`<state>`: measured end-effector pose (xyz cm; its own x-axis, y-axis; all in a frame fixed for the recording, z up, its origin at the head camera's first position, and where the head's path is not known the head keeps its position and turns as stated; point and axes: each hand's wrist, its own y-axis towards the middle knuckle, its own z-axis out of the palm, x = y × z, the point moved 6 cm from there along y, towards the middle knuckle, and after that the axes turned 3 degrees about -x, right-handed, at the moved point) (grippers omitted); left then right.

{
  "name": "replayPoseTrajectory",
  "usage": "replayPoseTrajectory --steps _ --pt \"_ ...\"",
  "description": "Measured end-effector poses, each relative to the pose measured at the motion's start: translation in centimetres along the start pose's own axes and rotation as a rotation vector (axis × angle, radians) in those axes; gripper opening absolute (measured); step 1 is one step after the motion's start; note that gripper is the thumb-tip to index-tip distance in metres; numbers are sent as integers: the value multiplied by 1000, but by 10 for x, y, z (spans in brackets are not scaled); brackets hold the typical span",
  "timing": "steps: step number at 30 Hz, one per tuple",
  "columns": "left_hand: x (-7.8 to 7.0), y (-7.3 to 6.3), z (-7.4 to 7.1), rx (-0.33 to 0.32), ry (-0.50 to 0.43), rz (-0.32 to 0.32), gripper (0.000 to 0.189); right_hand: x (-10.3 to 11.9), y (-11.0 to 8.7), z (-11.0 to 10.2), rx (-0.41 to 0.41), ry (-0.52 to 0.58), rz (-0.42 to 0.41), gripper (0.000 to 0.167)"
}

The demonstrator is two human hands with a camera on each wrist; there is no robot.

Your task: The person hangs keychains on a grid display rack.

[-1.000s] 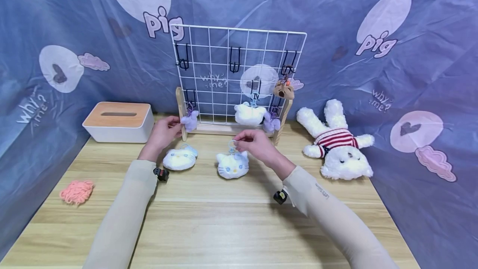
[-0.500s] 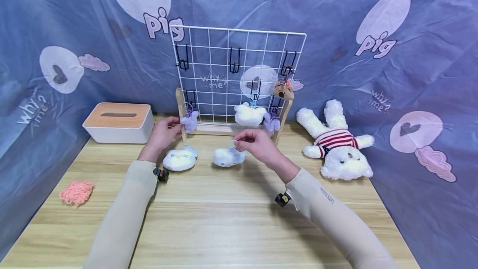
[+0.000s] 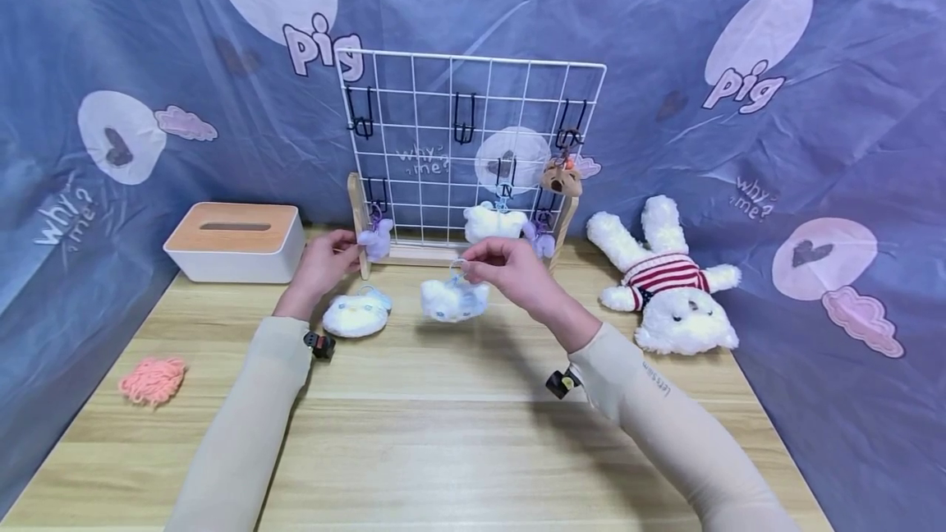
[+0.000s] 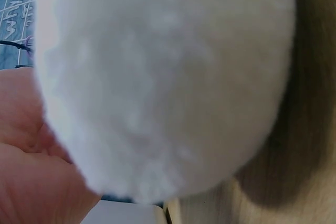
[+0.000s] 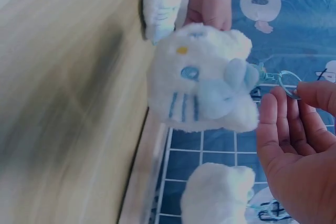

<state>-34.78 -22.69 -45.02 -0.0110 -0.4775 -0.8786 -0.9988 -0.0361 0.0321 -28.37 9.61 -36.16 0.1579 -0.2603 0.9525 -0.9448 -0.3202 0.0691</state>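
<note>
In the head view my right hand [image 3: 513, 273] pinches the pale ring [image 5: 289, 82] of a white plush cat keychain [image 3: 452, 300]. The plush hangs above the table, its bow and blue eyes showing in the right wrist view. My left hand [image 3: 323, 263] grips the left wooden post [image 3: 360, 224] of a white wire grid rack [image 3: 470, 113]; its fingertips are partly hidden. A second white plush cat keychain [image 3: 357, 315] lies on the table near that hand and fills most of the left wrist view.
Black hooks [image 3: 464, 120] sit on the grid. A white plush [image 3: 491, 224], purple plushes [image 3: 375, 240] and a brown plush [image 3: 562, 177] hang there. A tissue box [image 3: 235, 245] stands left, pink yarn [image 3: 152, 381] lies in front of it, and a bear [image 3: 683, 294] lies right.
My right hand has lifted the plush cat keychain slightly and moved it towards the rack; the plush has swung and tilted. My left hand has stayed at the post.
</note>
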Motion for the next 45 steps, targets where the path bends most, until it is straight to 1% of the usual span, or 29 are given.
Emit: replayPoseTrajectory --steps 5,12,14,18,23,29,32,35,40,42,45 --pt "0 0 0 -2 1 1 43 13 0 -2 -1 10 -28 19" --pt "1 1 -1 -4 0 -1 43 26 1 -7 -7 26 -53 23" --pt "1 0 -1 -5 -3 -1 44 31 2 -9 -21 2 -60 22" --pt "1 -1 0 -6 -8 1 44 43 5 -15 -45 -56 -79 16" --pt "2 -2 0 -6 -7 -2 44 60 11 -21 -54 -112 -99 11" --pt "1 -1 1 -19 -8 19 43 75 23 -28 -72 -114 -102 17" --pt "2 -2 0 -21 3 15 43 82 29 -31 -84 -103 -103 18" --pt "3 -3 0 -16 21 8 43 89 37 -34 -108 -83 -96 17" --pt "1 -3 -1 -25 27 22 42 106 50 -44 -167 -53 -137 13" --pt "0 -2 -1 -30 27 25 42 111 56 -47 -185 -45 -157 14" --pt "0 -2 -1 -23 27 23 43 115 62 -50 -200 -25 -153 17"
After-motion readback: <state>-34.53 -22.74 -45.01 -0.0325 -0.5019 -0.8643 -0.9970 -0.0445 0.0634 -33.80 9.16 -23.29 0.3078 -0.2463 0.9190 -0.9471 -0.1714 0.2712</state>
